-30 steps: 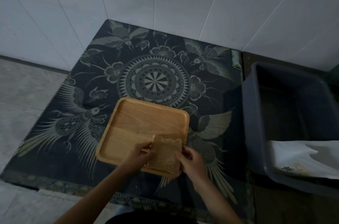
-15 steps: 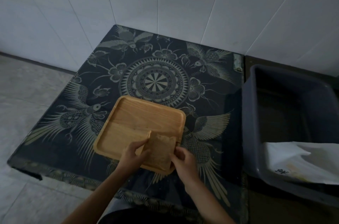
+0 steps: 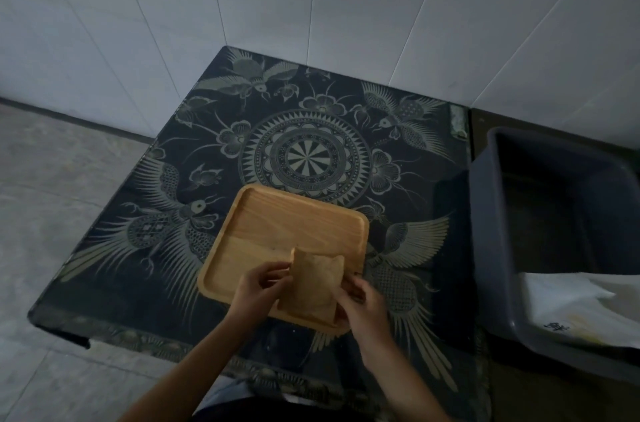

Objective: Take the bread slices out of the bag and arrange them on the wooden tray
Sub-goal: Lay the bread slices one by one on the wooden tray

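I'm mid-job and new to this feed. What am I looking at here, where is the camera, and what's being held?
No machine here: a person's bare hands, filmed by a camera on their head looking down. The left hand and right hand together hold bread, a slice or a few stacked, over the near right corner of the wooden tray. The tray sits on a dark patterned table. To the right is a grey bin with white material in it, perhaps the bag.
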Demonstrator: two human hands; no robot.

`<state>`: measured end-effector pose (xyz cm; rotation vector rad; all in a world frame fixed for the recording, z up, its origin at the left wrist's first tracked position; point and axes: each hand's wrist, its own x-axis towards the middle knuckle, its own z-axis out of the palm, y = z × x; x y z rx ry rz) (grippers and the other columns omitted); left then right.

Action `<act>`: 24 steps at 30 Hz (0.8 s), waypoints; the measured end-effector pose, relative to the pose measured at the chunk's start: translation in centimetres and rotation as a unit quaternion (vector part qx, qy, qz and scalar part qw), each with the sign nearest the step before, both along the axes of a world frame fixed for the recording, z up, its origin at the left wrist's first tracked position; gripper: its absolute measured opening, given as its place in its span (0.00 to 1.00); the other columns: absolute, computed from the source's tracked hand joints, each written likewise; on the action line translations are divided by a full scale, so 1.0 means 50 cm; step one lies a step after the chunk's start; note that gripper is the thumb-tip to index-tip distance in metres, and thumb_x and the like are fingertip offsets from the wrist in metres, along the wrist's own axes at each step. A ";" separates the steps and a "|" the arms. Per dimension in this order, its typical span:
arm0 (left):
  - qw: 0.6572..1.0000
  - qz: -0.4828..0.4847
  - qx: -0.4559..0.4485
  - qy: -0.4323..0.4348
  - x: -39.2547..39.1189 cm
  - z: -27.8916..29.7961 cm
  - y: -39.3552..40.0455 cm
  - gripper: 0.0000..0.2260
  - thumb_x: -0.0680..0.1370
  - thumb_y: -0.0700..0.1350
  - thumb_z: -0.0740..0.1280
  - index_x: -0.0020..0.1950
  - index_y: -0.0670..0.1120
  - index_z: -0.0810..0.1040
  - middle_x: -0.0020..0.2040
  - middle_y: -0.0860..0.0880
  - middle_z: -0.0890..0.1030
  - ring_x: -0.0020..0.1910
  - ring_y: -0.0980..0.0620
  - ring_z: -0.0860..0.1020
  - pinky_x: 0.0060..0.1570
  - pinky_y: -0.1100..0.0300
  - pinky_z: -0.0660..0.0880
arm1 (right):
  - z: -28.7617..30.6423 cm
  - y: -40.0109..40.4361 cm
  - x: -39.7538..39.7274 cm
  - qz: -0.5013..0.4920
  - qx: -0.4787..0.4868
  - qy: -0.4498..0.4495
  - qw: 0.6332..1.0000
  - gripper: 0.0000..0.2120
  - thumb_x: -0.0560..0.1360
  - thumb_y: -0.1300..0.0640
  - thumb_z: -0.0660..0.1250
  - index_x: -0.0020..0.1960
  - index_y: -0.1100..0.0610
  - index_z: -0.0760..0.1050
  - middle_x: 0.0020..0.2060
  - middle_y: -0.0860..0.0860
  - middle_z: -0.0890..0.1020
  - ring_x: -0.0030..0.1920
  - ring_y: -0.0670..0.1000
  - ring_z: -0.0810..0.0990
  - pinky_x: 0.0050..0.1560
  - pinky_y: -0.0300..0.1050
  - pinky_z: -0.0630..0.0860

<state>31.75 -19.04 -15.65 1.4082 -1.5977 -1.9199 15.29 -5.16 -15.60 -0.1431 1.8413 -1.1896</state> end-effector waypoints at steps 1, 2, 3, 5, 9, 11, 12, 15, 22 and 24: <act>1.000 -0.004 0.002 0.002 0.009 0.001 -0.015 0.13 0.77 0.42 0.73 0.61 0.47 0.82 0.51 0.45 0.86 0.53 0.49 0.84 0.49 0.56 0.83 | 0.004 -0.009 0.007 -0.002 0.000 -0.004 1.000 0.16 0.75 0.46 0.76 0.61 0.44 0.78 0.55 0.44 0.83 0.54 0.46 0.84 0.50 0.47 0.85; 1.000 -0.007 0.002 0.002 0.018 0.004 -0.031 0.13 0.77 0.42 0.72 0.62 0.47 0.81 0.51 0.45 0.86 0.53 0.48 0.84 0.51 0.54 0.83 | 0.008 -0.020 0.015 -0.003 0.001 -0.008 1.000 0.16 0.74 0.46 0.76 0.60 0.43 0.79 0.55 0.45 0.84 0.54 0.47 0.84 0.49 0.46 0.85; 1.000 -0.012 0.000 0.000 0.027 0.006 -0.048 0.13 0.77 0.42 0.72 0.62 0.47 0.81 0.52 0.45 0.85 0.53 0.48 0.84 0.51 0.54 0.83 | 0.011 -0.033 0.024 -0.003 0.004 -0.013 1.000 0.17 0.74 0.46 0.76 0.61 0.44 0.80 0.55 0.45 0.84 0.53 0.47 0.85 0.50 0.47 0.85; 1.000 -0.020 -0.004 -0.003 0.044 0.012 -0.079 0.13 0.77 0.43 0.72 0.62 0.48 0.81 0.51 0.45 0.85 0.52 0.49 0.84 0.48 0.57 0.82 | 0.012 -0.061 0.043 -0.008 0.005 -0.031 0.999 0.18 0.74 0.47 0.77 0.62 0.46 0.80 0.56 0.46 0.84 0.53 0.48 0.86 0.51 0.47 0.85; 0.999 -0.029 -0.021 -0.005 0.081 0.016 -0.140 0.13 0.76 0.43 0.73 0.61 0.49 0.82 0.50 0.47 0.85 0.51 0.51 0.84 0.47 0.59 0.82 | 0.010 -0.112 0.082 -0.004 0.007 -0.037 0.999 0.17 0.72 0.47 0.78 0.60 0.43 0.80 0.55 0.44 0.85 0.55 0.47 0.85 0.58 0.52 0.84; 0.999 -0.036 -0.027 -0.008 0.098 0.013 -0.168 0.14 0.75 0.42 0.74 0.60 0.48 0.82 0.49 0.47 0.85 0.50 0.50 0.84 0.46 0.59 0.82 | 0.009 -0.135 0.099 0.005 0.014 -0.025 1.000 0.18 0.72 0.46 0.78 0.60 0.43 0.80 0.53 0.43 0.86 0.53 0.46 0.86 0.56 0.51 0.84; 0.999 -0.038 -0.025 -0.008 0.107 0.011 -0.182 0.14 0.75 0.41 0.75 0.60 0.48 0.82 0.49 0.46 0.85 0.49 0.49 0.84 0.45 0.60 0.82 | 0.010 -0.146 0.107 0.008 0.016 -0.021 1.000 0.18 0.72 0.46 0.78 0.61 0.42 0.80 0.53 0.43 0.86 0.52 0.45 0.86 0.53 0.48 0.85; 0.998 -0.050 -0.029 -0.017 0.133 0.000 -0.217 0.14 0.73 0.41 0.76 0.58 0.50 0.82 0.49 0.47 0.85 0.47 0.53 0.85 0.42 0.64 0.81 | 0.017 -0.178 0.132 0.017 0.017 -0.009 1.000 0.17 0.74 0.48 0.76 0.61 0.41 0.77 0.53 0.42 0.85 0.51 0.43 0.85 0.43 0.37 0.81; 0.991 -0.089 -0.055 -0.088 0.169 -0.052 -0.263 0.15 0.73 0.44 0.77 0.58 0.50 0.82 0.49 0.51 0.85 0.49 0.53 0.84 0.53 0.51 0.83 | -0.003 -0.230 0.173 0.056 0.077 0.040 0.995 0.18 0.77 0.47 0.73 0.64 0.42 0.72 0.55 0.42 0.80 0.53 0.46 0.82 0.47 0.43 0.82; 0.987 -0.100 -0.071 -0.102 0.176 -0.062 -0.268 0.15 0.72 0.45 0.77 0.58 0.50 0.82 0.49 0.51 0.85 0.48 0.53 0.85 0.50 0.51 0.84 | -0.016 -0.236 0.183 0.075 0.093 0.071 0.990 0.20 0.77 0.44 0.73 0.65 0.45 0.72 0.55 0.42 0.80 0.54 0.47 0.82 0.55 0.49 0.83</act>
